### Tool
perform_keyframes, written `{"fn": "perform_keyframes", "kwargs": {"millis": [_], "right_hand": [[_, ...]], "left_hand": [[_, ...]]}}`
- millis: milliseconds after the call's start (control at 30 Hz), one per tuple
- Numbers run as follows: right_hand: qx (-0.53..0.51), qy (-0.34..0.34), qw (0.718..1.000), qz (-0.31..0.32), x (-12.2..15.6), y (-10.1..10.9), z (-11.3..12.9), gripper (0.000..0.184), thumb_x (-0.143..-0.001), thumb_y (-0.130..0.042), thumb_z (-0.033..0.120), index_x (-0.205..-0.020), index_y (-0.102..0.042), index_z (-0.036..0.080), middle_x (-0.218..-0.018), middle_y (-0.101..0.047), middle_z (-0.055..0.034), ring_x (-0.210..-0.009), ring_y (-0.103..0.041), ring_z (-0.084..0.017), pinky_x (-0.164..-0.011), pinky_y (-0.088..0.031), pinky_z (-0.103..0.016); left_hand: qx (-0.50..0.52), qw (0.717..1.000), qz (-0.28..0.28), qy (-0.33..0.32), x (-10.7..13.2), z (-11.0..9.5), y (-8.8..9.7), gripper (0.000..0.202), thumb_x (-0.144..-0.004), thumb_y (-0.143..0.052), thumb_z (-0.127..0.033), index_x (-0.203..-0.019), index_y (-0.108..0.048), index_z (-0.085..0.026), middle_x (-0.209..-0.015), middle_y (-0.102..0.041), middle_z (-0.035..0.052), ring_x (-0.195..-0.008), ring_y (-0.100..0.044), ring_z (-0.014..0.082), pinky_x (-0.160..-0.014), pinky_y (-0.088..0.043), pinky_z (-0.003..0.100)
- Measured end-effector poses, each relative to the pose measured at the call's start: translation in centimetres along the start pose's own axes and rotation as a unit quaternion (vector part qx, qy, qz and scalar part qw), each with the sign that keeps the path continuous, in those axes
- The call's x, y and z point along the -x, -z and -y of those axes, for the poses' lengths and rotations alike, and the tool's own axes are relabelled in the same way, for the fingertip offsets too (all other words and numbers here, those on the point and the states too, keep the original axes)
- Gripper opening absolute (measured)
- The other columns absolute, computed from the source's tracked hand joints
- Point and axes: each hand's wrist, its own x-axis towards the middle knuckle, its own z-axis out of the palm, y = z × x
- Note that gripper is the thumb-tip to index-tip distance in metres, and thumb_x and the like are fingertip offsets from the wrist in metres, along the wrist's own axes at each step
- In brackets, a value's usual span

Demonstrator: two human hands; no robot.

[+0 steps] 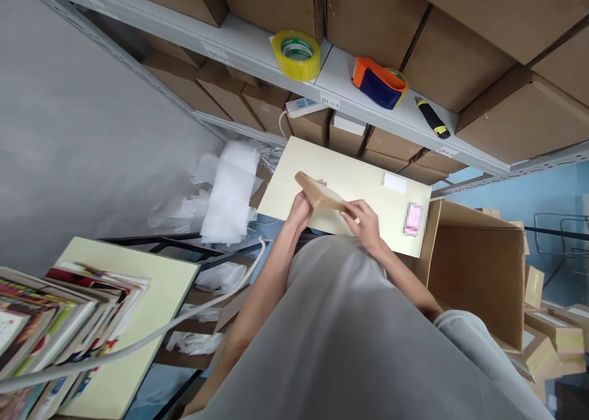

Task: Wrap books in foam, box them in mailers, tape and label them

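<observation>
A person's left hand (301,213) and right hand (368,225) hold a flat cardboard box (322,196) tilted just above a pale tabletop (359,178), the fingers of both clamped on its ends. On the shelf (257,52) behind lie a yellow tape roll (297,55) and a tape dispenser (380,83).

The light is bright, soft and even, so the pale bench (359,181) looks flat. The cardboard box (322,196), held between the left hand (300,211) and the right hand (368,225), throws only a faint shadow on it, while the space under the shelf (257,52) is darker. The wide lens bends the straight shelf edge and stretches the stack of books (55,322) in the lower left corner, which looks soft, and one small pink thing (414,219) on the bench is pixelated.
</observation>
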Motion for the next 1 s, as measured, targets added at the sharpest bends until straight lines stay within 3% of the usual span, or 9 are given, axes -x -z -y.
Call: {"fn": "perform_keyframes", "kwargs": {"millis": [67, 167, 300, 433, 567, 700, 833, 933, 1000], "right_hand": [[-0.094, -0.103, 0.989, -0.045, -1.4, 0.6, -1.4, 0.054, -0.097, -0.081, 0.070, -0.127, -0.088, 0.026, -0.120, -0.081, -0.0112, -0.110, -0.077, -0.028, -0.106, -0.066, -0.047], [-0.230, -0.239, 0.943, -0.028, -2.9, 0.9, -3.4, 0.071, -0.075, -0.092, 0.080, -0.114, -0.089, 0.020, -0.111, -0.085, -0.0094, -0.105, -0.078, -0.028, -0.106, -0.066, -0.050], [-0.294, -0.302, 0.907, 0.007, -2.8, 0.6, -4.5, 0.071, -0.065, -0.098, 0.078, -0.104, -0.089, 0.019, -0.103, -0.088, -0.0079, -0.104, -0.079, -0.027, -0.110, -0.064, -0.053], [-0.270, -0.245, 0.931, -0.029, -2.3, 0.6, -4.3, 0.068, -0.066, -0.101, 0.070, -0.111, -0.088, 0.021, -0.121, -0.088, -0.0101, -0.120, -0.079, -0.030, -0.119, -0.060, -0.054], [-0.247, -0.141, 0.957, -0.053, -2.6, 1.2, -3.6, 0.051, -0.078, -0.095, 0.070, -0.105, -0.089, 0.027, -0.134, -0.083, -0.0103, -0.139, -0.074, -0.031, -0.127, -0.055, -0.052], [-0.198, -0.072, 0.977, -0.037, -2.7, 1.5, -3.4, 0.032, -0.099, -0.081, 0.060, -0.108, -0.089, 0.031, -0.136, -0.082, -0.0093, -0.143, -0.071, -0.030, -0.129, -0.054, -0.052], [0.029, 0.025, 0.986, 0.162, -1.5, -0.3, -4.9, 0.022, -0.112, -0.063, 0.028, -0.114, -0.085, 0.023, -0.127, -0.081, -0.0131, -0.130, -0.072, -0.028, -0.121, -0.055, -0.049], [0.221, 0.071, 0.918, 0.321, -0.4, -2.6, -6.4, 0.022, -0.112, -0.058, 0.013, -0.122, -0.078, 0.015, -0.118, -0.080, -0.0154, -0.115, -0.071, -0.027, -0.111, -0.056, -0.046], [0.293, 0.106, 0.880, 0.359, -0.2, -3.8, -7.1, 0.026, -0.114, -0.052, 0.010, -0.129, -0.073, 0.013, -0.120, -0.078, -0.0165, -0.116, -0.068, -0.028, -0.110, -0.053, -0.045]], "left_hand": [[0.035, 0.999, 0.010, 0.023, 0.1, 0.5, 1.1, 0.045, -0.091, -0.088, -0.052, -0.121, -0.083, -0.018, -0.124, -0.084, 0.0108, -0.123, -0.076, 0.0328, -0.116, -0.061, 0.051], [0.062, 0.996, 0.002, 0.065, -0.1, 1.3, 2.5, 0.061, -0.066, -0.099, -0.053, -0.114, -0.085, -0.018, -0.113, -0.087, 0.0122, -0.124, -0.078, 0.0350, -0.121, -0.057, 0.052], [0.018, 0.996, -0.012, 0.085, -0.5, 2.1, 3.4, 0.066, -0.057, -0.103, -0.053, -0.109, -0.085, -0.017, -0.113, -0.087, 0.0144, -0.122, -0.078, 0.0365, -0.120, -0.058, 0.054], [-0.018, 1.000, 0.004, 0.011, -0.1, 2.3, 3.4, 0.053, -0.059, -0.098, -0.046, -0.102, -0.082, -0.021, -0.119, -0.086, 0.0125, -0.127, -0.077, 0.0361, -0.125, -0.055, 0.057], [-0.085, 0.992, 0.008, -0.088, 0.8, 1.2, 3.5, 0.020, -0.076, -0.086, -0.040, -0.086, -0.077, -0.025, -0.116, -0.086, 0.0107, -0.141, -0.072, 0.0344, -0.134, -0.046, 0.060], [-0.084, 0.992, 0.027, -0.093, 1.9, 0.8, 2.6, 0.024, -0.085, -0.085, -0.046, -0.085, -0.074, -0.026, -0.109, -0.086, 0.0115, -0.140, -0.073, 0.0344, -0.132, -0.049, 0.061], [0.004, 0.997, 0.070, 0.036, 2.6, 3.4, -0.3, 0.044, -0.084, -0.088, -0.050, -0.114, -0.074, -0.021, -0.114, -0.084, 0.0146, -0.121, -0.081, 0.0316, -0.111, -0.065, 0.055], [0.024, 0.983, 0.052, 0.174, 2.4, 6.4, -1.4, 0.033, -0.091, -0.077, -0.043, -0.112, -0.071, -0.018, -0.104, -0.082, 0.0132, -0.107, -0.083, 0.0291, -0.097, -0.070, 0.052], [0.013, 0.981, 0.014, 0.193, 2.0, 8.2, -0.6, 0.027, -0.094, -0.069, -0.037, -0.113, -0.070, -0.018, -0.104, -0.082, 0.0116, -0.101, -0.083, 0.0263, -0.094, -0.070, 0.050]]}}
